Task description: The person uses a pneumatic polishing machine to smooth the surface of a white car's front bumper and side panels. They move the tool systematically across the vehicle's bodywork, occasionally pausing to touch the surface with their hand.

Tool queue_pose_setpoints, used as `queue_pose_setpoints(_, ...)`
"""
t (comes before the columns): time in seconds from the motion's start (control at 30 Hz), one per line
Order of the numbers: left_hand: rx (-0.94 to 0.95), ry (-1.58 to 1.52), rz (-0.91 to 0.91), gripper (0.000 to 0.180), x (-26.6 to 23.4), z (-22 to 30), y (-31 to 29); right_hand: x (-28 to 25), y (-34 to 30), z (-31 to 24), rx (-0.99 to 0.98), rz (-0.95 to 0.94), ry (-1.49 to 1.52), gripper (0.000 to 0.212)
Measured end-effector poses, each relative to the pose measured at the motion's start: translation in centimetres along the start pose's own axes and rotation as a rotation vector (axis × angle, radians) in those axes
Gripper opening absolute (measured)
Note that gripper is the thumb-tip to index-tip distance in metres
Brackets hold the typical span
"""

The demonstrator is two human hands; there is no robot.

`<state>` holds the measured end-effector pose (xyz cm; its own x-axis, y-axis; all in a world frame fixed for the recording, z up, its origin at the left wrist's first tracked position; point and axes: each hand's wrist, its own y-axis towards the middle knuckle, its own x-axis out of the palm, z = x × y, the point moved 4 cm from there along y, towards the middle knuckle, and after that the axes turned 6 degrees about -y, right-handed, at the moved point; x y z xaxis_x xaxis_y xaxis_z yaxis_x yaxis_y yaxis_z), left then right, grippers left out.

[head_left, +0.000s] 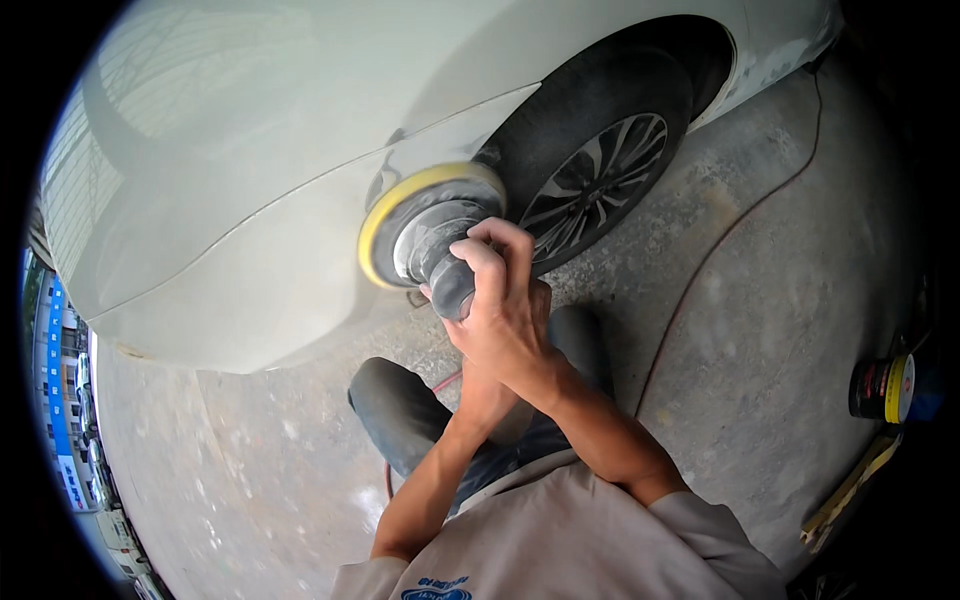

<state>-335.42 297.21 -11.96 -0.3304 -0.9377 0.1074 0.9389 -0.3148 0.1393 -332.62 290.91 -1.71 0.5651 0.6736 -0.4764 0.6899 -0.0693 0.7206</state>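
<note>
A grey power polisher (435,240) with a yellow round pad (383,213) is pressed against the lower side panel of a pale car (250,200), just left of the wheel arch. My right hand (500,300) is wrapped around the polisher's rear knob. My left hand (482,395) sits below and behind it, mostly hidden by my right wrist; it seems to grip the tool's body, which is out of sight. The car's tyre and spoked wheel (597,177) stand right beside the pad.
I crouch on a dusty concrete floor (760,300), my dark-trousered knees (400,410) under the tool. A thin cable (720,235) snakes across the floor at right. A black and yellow tin (885,388) and a yellow strip (850,488) lie at the far right.
</note>
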Motion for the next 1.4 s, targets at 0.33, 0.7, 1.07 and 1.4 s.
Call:
queue_pose_setpoints(0.33,-0.002,0.215,-0.038,0.05,-0.7,0.5,-0.3,-0.1,0.0,0.4,0.013,0.02,0.004,0.086)
queue_pose_setpoints(0.7,0.127,0.458,-0.049,0.059,-1.6,1.6,0.1,-1.2,1.9,0.4,0.103,0.119,0.106,0.071)
queue_pose_setpoints(1.07,0.11,0.446,-0.057,0.069,-0.7,2.3,1.9,-2.9,3.6,1.7,0.134,0.202,0.077,0.07)
queue_pose_setpoints(1.4,-0.075,0.461,-0.153,0.054,-3.2,-4.2,-6.6,1.6,-5.5,0.1,0.088,-0.102,0.259,0.08)
